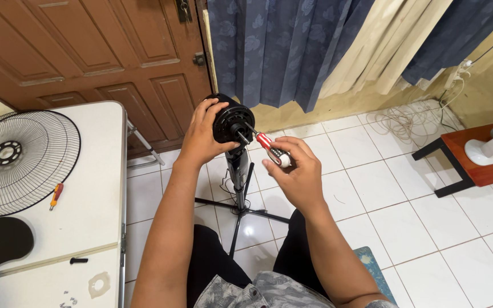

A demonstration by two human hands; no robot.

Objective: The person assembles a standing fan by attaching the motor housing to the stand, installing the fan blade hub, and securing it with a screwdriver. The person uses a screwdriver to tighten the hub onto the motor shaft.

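A black fan motor housing (232, 121) sits on top of a black stand (239, 182) over the tiled floor. My left hand (201, 137) grips the housing from its left side. My right hand (295, 174) holds a screwdriver with a red and white handle (272, 149), and its metal tip touches the front face of the motor beside the shaft. The stand's legs spread out on the floor between my knees.
A white table (95, 188) at the left carries a black wire fan grille (21, 161), a small red and yellow screwdriver (56, 195), a dark rounded part (0, 240) and loose small pieces. A red stool (469, 159) with a white fan base stands at right. Coiled cable (409, 120) lies by the curtain.
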